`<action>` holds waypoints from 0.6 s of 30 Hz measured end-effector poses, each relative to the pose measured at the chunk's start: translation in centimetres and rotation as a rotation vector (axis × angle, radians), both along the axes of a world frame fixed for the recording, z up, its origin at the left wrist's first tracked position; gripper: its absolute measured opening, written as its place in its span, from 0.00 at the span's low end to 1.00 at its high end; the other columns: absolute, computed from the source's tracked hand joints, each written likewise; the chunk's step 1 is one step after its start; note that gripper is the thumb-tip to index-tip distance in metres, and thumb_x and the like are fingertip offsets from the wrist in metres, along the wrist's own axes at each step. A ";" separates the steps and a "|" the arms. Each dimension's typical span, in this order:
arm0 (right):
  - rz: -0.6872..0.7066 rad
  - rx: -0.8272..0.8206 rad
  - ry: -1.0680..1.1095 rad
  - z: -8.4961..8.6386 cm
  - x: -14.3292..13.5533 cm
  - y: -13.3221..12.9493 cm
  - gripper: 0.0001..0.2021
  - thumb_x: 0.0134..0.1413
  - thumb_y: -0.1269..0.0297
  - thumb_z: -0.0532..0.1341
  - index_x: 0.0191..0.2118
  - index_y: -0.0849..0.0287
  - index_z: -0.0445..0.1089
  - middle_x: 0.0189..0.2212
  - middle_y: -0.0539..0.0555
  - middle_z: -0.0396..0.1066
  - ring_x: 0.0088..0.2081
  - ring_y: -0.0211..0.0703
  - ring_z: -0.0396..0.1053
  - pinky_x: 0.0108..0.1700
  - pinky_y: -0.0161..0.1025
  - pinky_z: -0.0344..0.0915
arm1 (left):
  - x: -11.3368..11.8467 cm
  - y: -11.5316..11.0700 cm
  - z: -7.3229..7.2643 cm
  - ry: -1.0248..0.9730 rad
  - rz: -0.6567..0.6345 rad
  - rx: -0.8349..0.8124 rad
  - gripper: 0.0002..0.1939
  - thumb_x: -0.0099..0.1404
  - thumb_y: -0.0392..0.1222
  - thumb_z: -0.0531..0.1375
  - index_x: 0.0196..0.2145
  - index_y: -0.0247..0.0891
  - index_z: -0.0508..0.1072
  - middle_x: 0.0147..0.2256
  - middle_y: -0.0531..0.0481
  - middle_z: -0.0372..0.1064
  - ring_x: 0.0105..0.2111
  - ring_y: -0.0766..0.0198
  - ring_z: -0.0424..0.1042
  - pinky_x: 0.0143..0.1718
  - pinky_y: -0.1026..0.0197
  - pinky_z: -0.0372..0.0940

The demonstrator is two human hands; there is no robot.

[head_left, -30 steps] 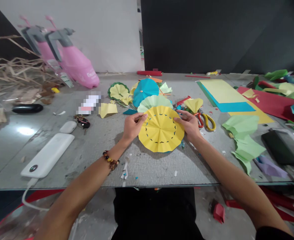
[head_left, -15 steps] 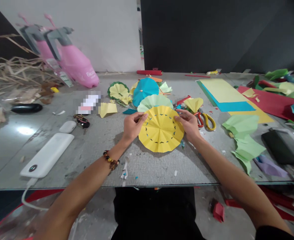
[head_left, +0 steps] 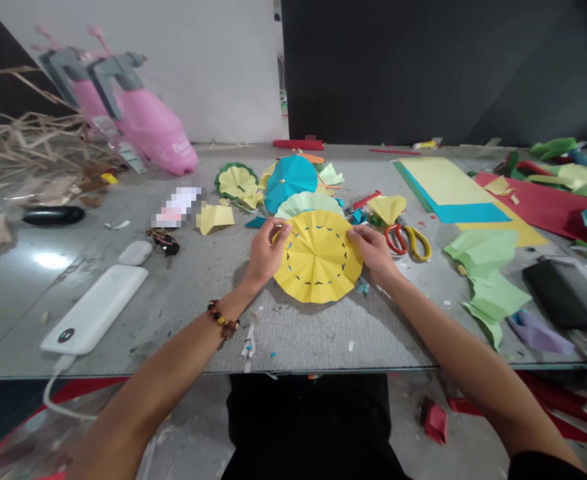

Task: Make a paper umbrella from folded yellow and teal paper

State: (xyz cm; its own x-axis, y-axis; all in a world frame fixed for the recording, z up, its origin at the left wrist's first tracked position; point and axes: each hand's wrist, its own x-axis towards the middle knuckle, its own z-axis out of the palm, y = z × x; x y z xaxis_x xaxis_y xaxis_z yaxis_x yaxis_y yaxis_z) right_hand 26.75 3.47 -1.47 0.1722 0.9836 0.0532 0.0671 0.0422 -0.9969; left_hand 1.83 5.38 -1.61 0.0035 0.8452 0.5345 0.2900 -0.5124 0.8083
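Observation:
Between my hands is a round, yellow pleated paper disc (head_left: 317, 260) with a ring of small cut-out slits around its centre. My left hand (head_left: 267, 252) pinches its upper left edge, thumb on the front. On the upper right edge, my right hand (head_left: 376, 252) grips it the same way. A pale green pleated paper disc (head_left: 309, 201) lies just behind, partly covered by the yellow one. Farther back is a blue paper disc (head_left: 292, 179). Scissors with red and yellow handles (head_left: 417, 244) lie right of my right hand.
On the left are a white power bank (head_left: 96, 310) with a cable, and pink spray bottles (head_left: 156, 127). Coloured paper sheets (head_left: 443, 183) lie at the back right, with crumpled green paper (head_left: 493, 287) nearer. A dark device (head_left: 568, 290) sits at the right.
The yellow disc and both hands have shifted slightly to the left. My right hand's fingers have curled in closer around the disc's edge.

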 end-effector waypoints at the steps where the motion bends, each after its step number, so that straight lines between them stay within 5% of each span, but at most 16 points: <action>1: 0.001 0.003 0.001 0.0 0.0 0.0 0.20 0.47 0.45 0.69 0.38 0.56 0.76 0.32 0.52 0.79 0.32 0.43 0.75 0.34 0.38 0.70 | 0.0 0.0 0.0 0.013 0.010 0.007 0.11 0.73 0.50 0.60 0.39 0.40 0.71 0.36 0.48 0.75 0.37 0.65 0.76 0.38 0.63 0.70; 13: 0.007 0.095 -0.181 -0.3 0.2 0.2 0.17 0.54 0.48 0.64 0.40 0.57 0.76 0.35 0.55 0.80 0.36 0.47 0.76 0.36 0.41 0.71 | -0.2 0.0 0.0 0.072 0.071 -0.024 0.08 0.73 0.48 0.60 0.39 0.41 0.70 0.33 0.50 0.75 0.32 0.65 0.76 0.29 0.66 0.66; 18: -0.023 0.170 -0.387 -0.2 0.1 -0.2 0.14 0.55 0.57 0.62 0.43 0.58 0.77 0.35 0.56 0.80 0.32 0.46 0.73 0.39 0.43 0.68 | -0.3 -0.4 -0.2 0.427 0.117 -0.010 0.09 0.72 0.43 0.60 0.49 0.42 0.70 0.31 0.50 0.75 0.32 0.61 0.76 0.32 0.62 0.68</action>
